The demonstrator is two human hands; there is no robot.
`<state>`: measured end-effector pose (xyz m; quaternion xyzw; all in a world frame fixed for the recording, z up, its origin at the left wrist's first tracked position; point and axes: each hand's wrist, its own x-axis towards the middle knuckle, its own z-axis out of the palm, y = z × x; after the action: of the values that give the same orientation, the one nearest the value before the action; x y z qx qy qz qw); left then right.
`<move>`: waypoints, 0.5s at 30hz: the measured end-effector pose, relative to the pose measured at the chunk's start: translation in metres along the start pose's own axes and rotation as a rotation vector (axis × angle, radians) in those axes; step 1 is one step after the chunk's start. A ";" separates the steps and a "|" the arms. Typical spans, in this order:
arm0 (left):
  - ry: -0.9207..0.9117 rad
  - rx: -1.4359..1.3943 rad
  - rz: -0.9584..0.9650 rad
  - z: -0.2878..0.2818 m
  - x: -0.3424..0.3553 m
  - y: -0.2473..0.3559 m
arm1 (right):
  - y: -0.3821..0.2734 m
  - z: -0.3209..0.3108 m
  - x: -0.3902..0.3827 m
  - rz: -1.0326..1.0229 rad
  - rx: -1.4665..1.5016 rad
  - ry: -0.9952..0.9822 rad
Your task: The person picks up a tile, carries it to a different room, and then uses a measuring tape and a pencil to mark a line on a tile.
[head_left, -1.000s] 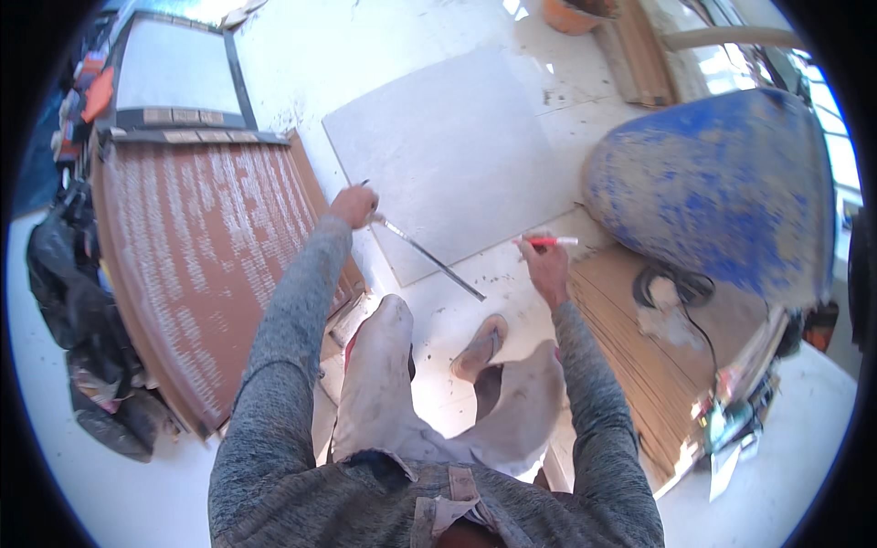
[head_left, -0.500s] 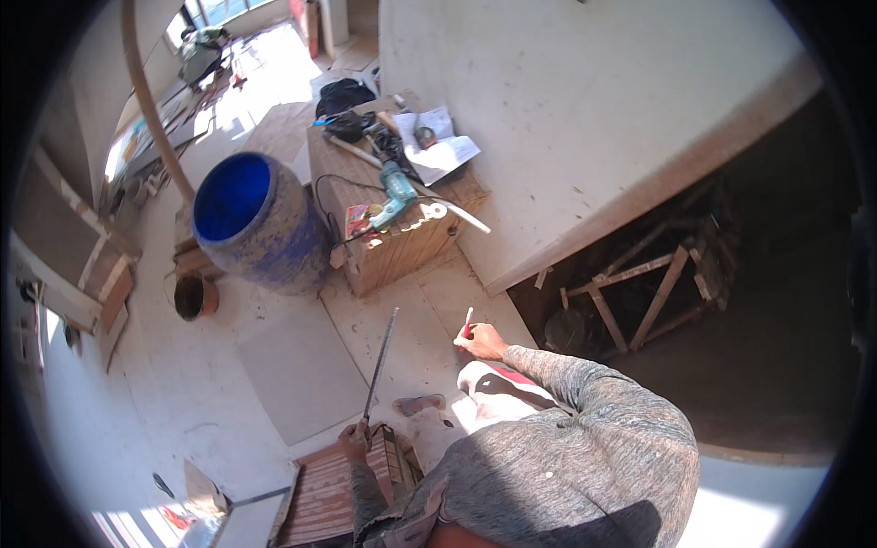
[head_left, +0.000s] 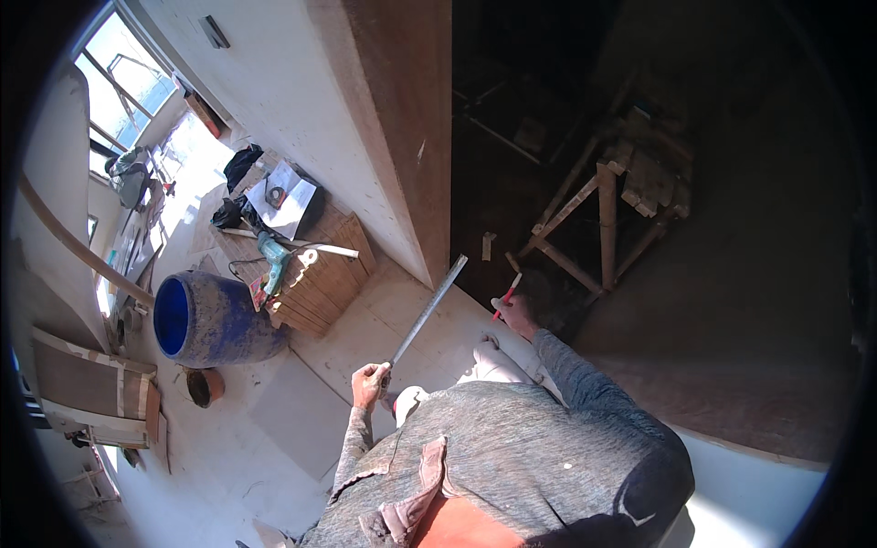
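Observation:
My left hand (head_left: pixel 368 387) is closed around the lower end of a long, thin metal ruler (head_left: pixel 427 311), which slants up and away to the right. Its far end lies in front of the corner where the white wall meets the dark doorway. My right hand (head_left: pixel 521 321), to the right of the ruler, grips a slim red marker (head_left: pixel 505 300) with a pale tip pointing up. The marker and ruler are apart. Both hands are held out in front of my grey shirt, above the pale floor.
A stack of wooden boards (head_left: pixel 333 279) carries a teal power drill (head_left: pixel 273 259), papers (head_left: pixel 283 203) and black bags. Left of it are a blue barrel (head_left: pixel 228 321) and a small bucket (head_left: pixel 205 387). A wooden trestle (head_left: pixel 606 224) stands in the dark room. A person (head_left: pixel 131 178) crouches far off.
The view has swung right, toward the dark room. My left hand has moved up and forward, and the ruler now slants more to the right. My right hand still grips the marker.

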<state>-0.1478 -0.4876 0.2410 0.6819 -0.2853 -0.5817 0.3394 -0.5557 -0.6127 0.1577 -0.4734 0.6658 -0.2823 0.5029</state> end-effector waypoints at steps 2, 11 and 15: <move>0.003 -0.008 -0.011 0.036 0.002 0.027 | -0.027 -0.020 0.019 -0.081 0.192 -0.053; -0.313 -0.036 -0.081 0.180 0.070 0.134 | -0.117 -0.114 0.127 -0.040 0.577 -0.101; -0.322 0.058 0.084 0.228 0.129 0.166 | -0.142 -0.126 0.180 -0.080 0.609 0.114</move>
<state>-0.3511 -0.7193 0.2745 0.5770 -0.3810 -0.6601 0.2936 -0.6330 -0.8456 0.2490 -0.3103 0.5587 -0.5143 0.5719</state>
